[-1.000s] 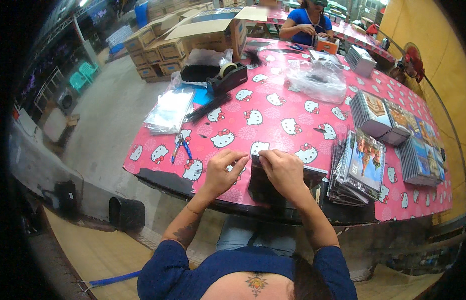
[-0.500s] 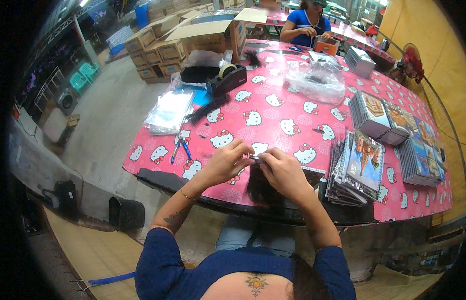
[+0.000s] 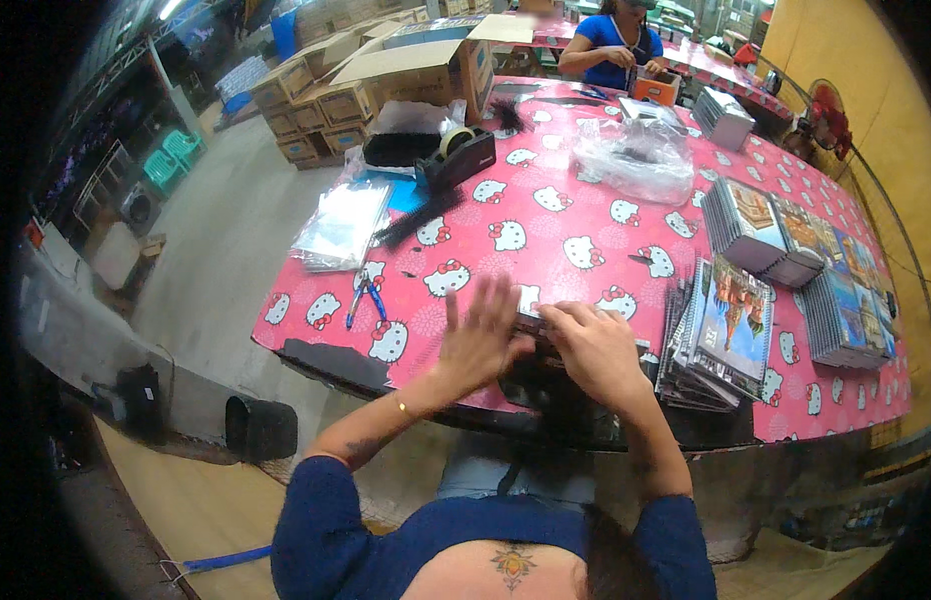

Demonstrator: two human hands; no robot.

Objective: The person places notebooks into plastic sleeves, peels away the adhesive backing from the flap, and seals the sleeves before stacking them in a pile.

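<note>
A dark flat thing point(image 3: 526, 388) lies at the near table edge in front of me, mostly covered by my hands; its kind is hard to make out. My left hand point(image 3: 483, 335) is over its left part, open, fingers stretched out and slightly apart, smeared a little by motion. On the far edge of the same thing, my right hand point(image 3: 596, 348) rests with fingers bent together over it. Pliers with blue handles point(image 3: 366, 300) lie left of my left hand. Right of my right hand is a loose pile of spiral-bound notebooks point(image 3: 731, 320) with picture covers.
Neat notebook stacks point(image 3: 756, 235) stand farther right. A tape dispenser point(image 3: 458, 160), clear plastic sleeves point(image 3: 344, 222) and black wire combs point(image 3: 421, 217) lie at the left. Crumpled clear plastic point(image 3: 634, 165) is mid-table. Cardboard boxes point(image 3: 416, 70) stand behind; a co-worker point(image 3: 611, 50) sits across.
My left hand has gone from a pinch at the dark thing's far edge to flat with fingers stretched. My right hand has shifted slightly right and stays on the edge.
</note>
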